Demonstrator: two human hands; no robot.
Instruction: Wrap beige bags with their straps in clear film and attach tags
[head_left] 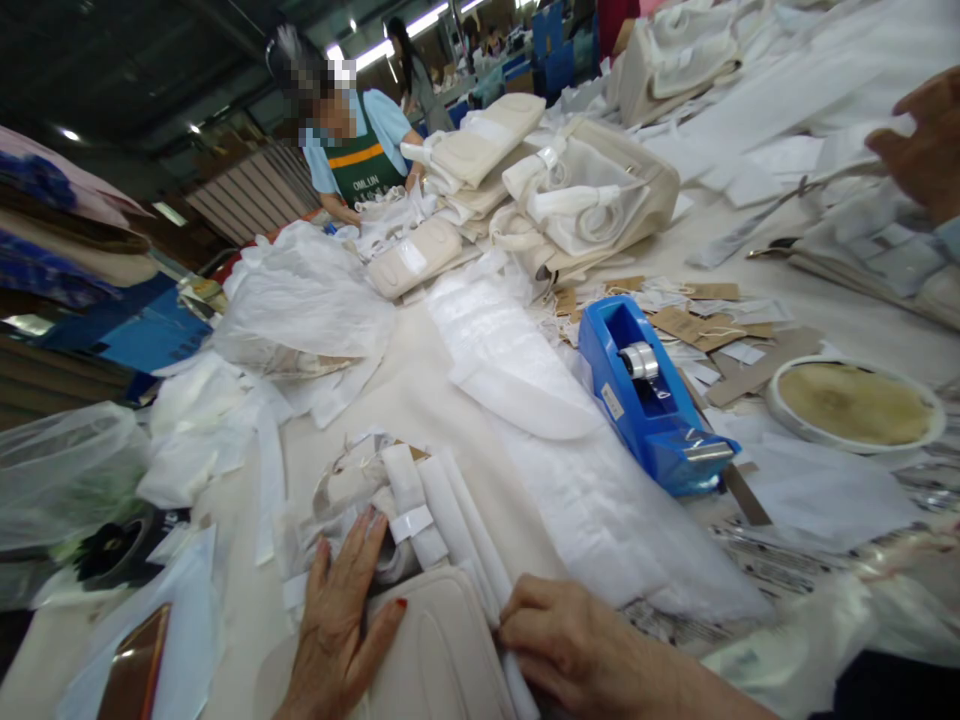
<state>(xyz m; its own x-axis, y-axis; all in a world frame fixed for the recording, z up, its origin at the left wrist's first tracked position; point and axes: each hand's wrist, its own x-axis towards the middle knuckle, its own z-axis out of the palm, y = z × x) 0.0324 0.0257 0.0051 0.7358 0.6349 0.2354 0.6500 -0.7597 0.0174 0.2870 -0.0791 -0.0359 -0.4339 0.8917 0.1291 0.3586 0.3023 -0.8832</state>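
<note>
A cream handbag (439, 650) lies right in front of me with its flap up. Its strap (405, 540) is bundled in white wrapping and bound with a white band at the far end. My left hand (341, 610) rests on the bag's left side, fingers stretched over the strap bundle and thumb on the flap. At the right edge of the bag, my right hand (562, 635) has its fingers curled against a long white wrapping strip (476, 540); the fingertips are partly hidden.
A blue tape dispenser (637, 400) stands to the right, near brown tags (697, 325) and a round tin (855, 400). White foam sheets (540, 450) cover the middle. Bags (592, 200) are piled beyond. A co-worker (367, 150) stands across; another person's hand (922, 150) is at right. A phone (135, 665) lies left.
</note>
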